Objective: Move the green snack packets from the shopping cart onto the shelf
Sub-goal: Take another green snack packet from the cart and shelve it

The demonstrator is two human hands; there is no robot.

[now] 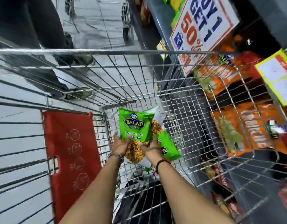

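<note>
Both arms reaching down into wire shopping cart, hands deep near basket floor. Left hand palm up, fingers spread and curled under lower left edge of front green packet; thumb side against bag, partly open grip, cupping rather than pinching. Right hand mirrored on lower right edge, fingers wrapped around the bag bottom, back of hand to camera; fingertips hidden behind the packet, so exact closure not readable. Dark bands on both wrists.

Front green packet held between both hands, roughly upright, tilted slightly left, face to camera: bright green top, blue-and-yellow "BALAJI" logo, white "Chana Jor Garam" text, clear window at the bottom showing orange-brown snack. Second green packet just behind and right of it, lying tilted, touching right hand and wrist; same green, logo partly visible, whitish clear section near top. Whether right hand also grips this one: cannot tell. Possibly a third bag edge under the wrists, too hidden to confirm.

Packets sitting in cart interior, near corner by red child-seat flap on the left. Shelf to the right of the cart, grey edge, stocked with orange snack bags seen through the mesh, green and yellow bags higher up. Promo sign "BUY 1 GET 1 50% OFF" hanging off shelf edge, yellow price tags further right. Frame motion-blurred at edges.
</note>
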